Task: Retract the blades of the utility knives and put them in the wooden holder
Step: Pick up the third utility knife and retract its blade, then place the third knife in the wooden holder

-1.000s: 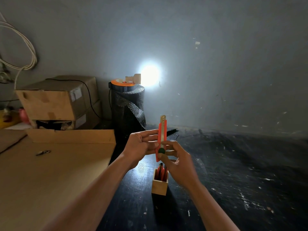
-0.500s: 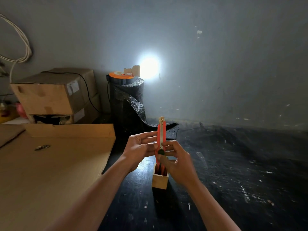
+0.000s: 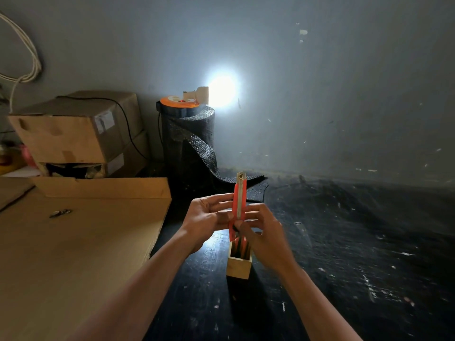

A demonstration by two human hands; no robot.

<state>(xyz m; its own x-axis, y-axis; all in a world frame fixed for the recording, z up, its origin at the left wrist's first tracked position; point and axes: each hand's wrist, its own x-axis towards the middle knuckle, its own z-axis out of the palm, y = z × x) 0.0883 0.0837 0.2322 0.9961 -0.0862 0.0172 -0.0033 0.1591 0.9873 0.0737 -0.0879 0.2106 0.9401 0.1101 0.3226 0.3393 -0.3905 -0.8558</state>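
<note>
An orange utility knife [image 3: 238,200] stands upright between both my hands, its metal tip pointing up. My left hand [image 3: 206,217] holds its left side with the fingers behind it. My right hand [image 3: 261,232] grips the lower part, thumb on the dark slider. Right under the knife stands a small wooden holder [image 3: 238,265] on the black table, with several orange knives [image 3: 242,247] inside. The knife's lower end hangs just above the holder's mouth.
A large cardboard sheet [image 3: 73,242] covers the table's left, with a small metal piece [image 3: 59,212] on it. Stacked cardboard boxes [image 3: 73,134] and a black mesh roll [image 3: 189,143] with an orange reel and a bright lamp stand by the wall. Black tabletop [image 3: 344,242] stretches right.
Both hands have lowered the knife toward the holder, and its lower end now hangs just above the opening. The grip is unchanged.
</note>
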